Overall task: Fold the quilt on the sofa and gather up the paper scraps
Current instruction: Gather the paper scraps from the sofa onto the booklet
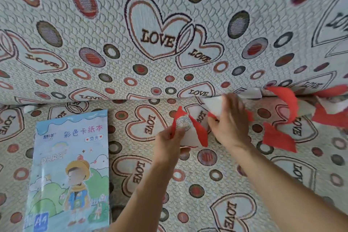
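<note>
My left hand (169, 137) grips a bunch of torn red and white paper scraps (185, 124) just above the sofa seat (216, 184). My right hand (229, 120) is beside it, fingers curled around a white scrap (213, 106) near the crease under the backrest. More red scraps (278, 137) and white scraps (331, 105) lie loose on the seat to the right, along the crease. No quilt is in view.
A coloured card-paper pad (71, 171) with a cartoon child on its cover lies flat on the seat at the left. The sofa backrest (150, 24), in the same heart and circle fabric, fills the upper half of the view.
</note>
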A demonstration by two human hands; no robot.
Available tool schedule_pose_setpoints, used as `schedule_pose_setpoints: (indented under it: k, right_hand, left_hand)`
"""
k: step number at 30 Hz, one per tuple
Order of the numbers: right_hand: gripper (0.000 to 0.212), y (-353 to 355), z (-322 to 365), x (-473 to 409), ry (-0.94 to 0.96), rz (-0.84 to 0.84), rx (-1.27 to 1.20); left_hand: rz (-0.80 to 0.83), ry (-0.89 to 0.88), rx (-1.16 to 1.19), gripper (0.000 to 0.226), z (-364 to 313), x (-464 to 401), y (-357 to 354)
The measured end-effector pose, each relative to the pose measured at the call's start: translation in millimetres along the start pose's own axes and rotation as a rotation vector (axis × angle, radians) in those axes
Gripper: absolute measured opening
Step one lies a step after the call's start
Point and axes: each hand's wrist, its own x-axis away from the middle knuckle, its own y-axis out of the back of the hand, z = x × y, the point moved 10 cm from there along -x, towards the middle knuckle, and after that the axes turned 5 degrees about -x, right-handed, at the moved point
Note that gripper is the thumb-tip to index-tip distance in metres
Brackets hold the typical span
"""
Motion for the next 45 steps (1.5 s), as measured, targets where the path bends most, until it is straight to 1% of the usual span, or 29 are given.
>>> schedule_pose_setpoints:
  k: [1, 2, 3, 6, 7, 10, 12, 14, 16, 18, 20, 21, 22, 23, 25, 26, 27, 28, 31, 33, 35, 36, 37, 38, 40, 41, 43, 45]
  right_hand:
    - [0.065, -8, -7, -3, 0.012, 0.063, 0.021]
    - [0.062, -12, -13, -4, 0.028, 0.114, 0.034]
    - [0.054, -11, -16, -4, 0.056, 0.131, 0.04]
    - [0.02, 10, -20, -5, 0.159, 0.067, -0.082]
    - [0.016, 18, -21, -3, 0.194, 0.052, -0.133]
    - [0.012, 20, -31, -4, 0.232, 0.094, -0.212]
    - [0.013, 21, -39, -5, 0.219, 0.113, -0.257]
    - [0.016, 29, -51, -4, 0.163, 0.084, -0.416]
    - [0.014, 41, -69, -2, 0.031, 0.022, -0.625]
    - [0.012, 45, -86, 1, -0.084, -0.031, -0.744]
    - [0.008, 47, -91, -3, -0.082, -0.072, -0.716]
    - [0.005, 48, -86, -7, -0.04, -0.082, -0.67]
    - [0.009, 48, -76, -11, 0.017, -0.071, -0.606]
    - [0.019, 46, -63, -16, 0.087, -0.024, -0.523]
    - [0.047, 25, -31, -22, 0.262, 0.202, -0.28]
    - [0.057, 14, -19, -20, 0.33, 0.309, -0.16]
    - [0.059, 6, -13, -20, 0.356, 0.364, -0.092]
    - [0.055, 6, -11, -21, 0.346, 0.36, -0.09]
    - [0.036, 12, -20, -33, 0.216, 0.289, -0.222]
    - [0.023, 12, -22, -36, 0.213, 0.247, -0.168]
    - [0.019, 30, -18, -34, 0.285, 0.075, -0.2]
    - [0.018, 42, -15, -28, 0.325, -0.017, -0.258]
    - [0.019, 52, -13, -21, 0.326, -0.069, -0.367]
    - [0.025, 56, -16, -15, 0.26, -0.053, -0.531]
    - [0.038, 43, -25, -2, 0.015, 0.1, -0.864]
    - [0.04, 35, -27, 7, -0.091, 0.174, -0.957]
    - [0.036, 19, -30, 22, -0.182, 0.283, -0.974]
    - [0.035, 13, -33, 29, -0.216, 0.316, -0.968]
  left_hand:
    - [-0.012, 0.0, -0.008, 0.015, 1, 1, -5]
    - [-0.024, 0.001, -0.01, 0.015, 3, 2, -11]
    - [-0.039, 0.004, -0.003, 0.015, 4, 3, -16]
    - [-0.083, 0.03, 0.032, 0.013, 9, 7, -27]
    - [-0.096, 0.035, 0.046, 0.012, 10, 9, -31]
    - [-0.129, 0.029, 0.077, 0.012, 12, 15, -41]
    - [-0.165, 0.026, 0.097, 0.011, 14, 21, -47]
    - [-0.202, 0.035, 0.106, 0.011, 18, 26, -52]
    - [-0.212, 0.046, 0.122, 0.011, 23, 31, -59]
    - [-0.211, 0.048, 0.123, 0.011, 26, 35, -64]
    - [-0.21, 0.044, 0.111, 0.012, 28, 37, -65]
    - [-0.206, 0.044, 0.111, 0.012, 28, 37, -65]
    - [-0.206, 0.044, 0.114, 0.012, 29, 37, -63]
    - [-0.202, 0.039, 0.118, 0.012, 29, 37, -62]
    - [-0.202, 0.026, 0.121, 0.012, 29, 36, -57]
    - [-0.208, 0.022, 0.123, 0.013, 30, 35, -54]
    - [-0.217, 0.02, 0.127, 0.013, 32, 35, -50]
    - [-0.22, 0.018, 0.132, 0.013, 33, 34, -48]
    - [-0.211, 0.024, 0.155, 0.013, 36, 34, -43]
    - [-0.199, 0.023, 0.165, 0.013, 37, 35, -42]
    - [-0.192, 0.026, 0.168, 0.013, 38, 35, -41]
    - [-0.189, 0.026, 0.17, 0.013, 38, 34, -41]
    - [-0.186, 0.026, 0.174, 0.013, 37, 34, -41]
    - [-0.182, 0.025, 0.178, 0.013, 36, 34, -41]
    - [-0.174, 0.023, 0.18, 0.013, 33, 34, -41]
    - [-0.168, 0.021, 0.179, 0.013, 31, 33, -43]
    - [-0.157, 0.021, 0.174, 0.014, 29, 33, -45]
    - [-0.147, 0.018, 0.169, 0.015, 27, 33, -47]
